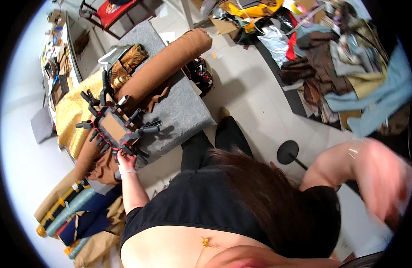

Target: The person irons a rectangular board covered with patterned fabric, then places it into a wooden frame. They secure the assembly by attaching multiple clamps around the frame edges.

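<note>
Left hand (pixel 124 159) touching clamped frame (pixel 113 128) on grey table (pixel 183 111); right hand blurred.

Matt grey felt table cover (pixel 183 111), brown woven cloth roll (pixel 168 60), black plastic clamps (pixel 145 129) ringing a matt cardboard panel (pixel 112 127), glossy pale floor tiles (pixel 255 94), yellow patterned fabric (pixel 74 116) at left.

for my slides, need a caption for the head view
Left hand touches a clamp-ringed frame on a grey table; right hand blurred, raised.
</note>
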A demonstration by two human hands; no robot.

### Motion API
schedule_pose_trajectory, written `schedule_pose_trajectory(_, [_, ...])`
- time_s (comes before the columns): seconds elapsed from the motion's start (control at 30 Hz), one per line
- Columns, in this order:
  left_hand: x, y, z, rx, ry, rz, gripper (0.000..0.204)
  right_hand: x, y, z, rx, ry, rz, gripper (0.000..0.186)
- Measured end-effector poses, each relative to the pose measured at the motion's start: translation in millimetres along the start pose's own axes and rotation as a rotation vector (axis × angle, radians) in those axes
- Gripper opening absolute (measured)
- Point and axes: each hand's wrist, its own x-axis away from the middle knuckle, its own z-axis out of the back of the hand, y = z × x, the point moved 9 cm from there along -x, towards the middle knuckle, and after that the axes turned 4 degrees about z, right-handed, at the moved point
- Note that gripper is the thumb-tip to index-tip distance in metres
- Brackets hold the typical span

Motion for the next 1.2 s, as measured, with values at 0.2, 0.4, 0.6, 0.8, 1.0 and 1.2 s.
schedule_pose_trajectory(0.2, [9.6,2.3,-42.5,0.024,0.132,-0.224,0.022,528.7,144.6,4.9,0.273,-0.210,-1.275,0.010])
schedule_pose_trajectory(0.4, [23.5,-1.4,-53.2,0.030,0.282,-0.326,0.017,918.3,76.7,-108.0,0.135,-1.400,-1.572,0.025])
schedule_pose_trajectory(0.6, [24.8,-3.0,-40.8,0.076,0.205,-0.483,0.025,1106.8,68.2,-216.0,0.245,-1.905,-1.210,0.022])
schedule_pose_trajectory(0.8, [23.9,1.1,-62.0,0.159,0.125,-0.492,0.041,1185.4,46.9,-256.1,0.324,-2.049,-1.153,0.021])
schedule_pose_trajectory(1.0, [10.2,2.8,-62.1,0.275,0.094,-0.377,0.041,1163.6,52.9,-213.9,0.304,-1.804,-1.552,0.020])
schedule_pose_trajectory(1.2, [16.6,-9.5,-44.6,0.455,-0.307,-0.313,0.018,1007.6,17.6,-97.9,0.144,-0.777,-2.570,0.020])
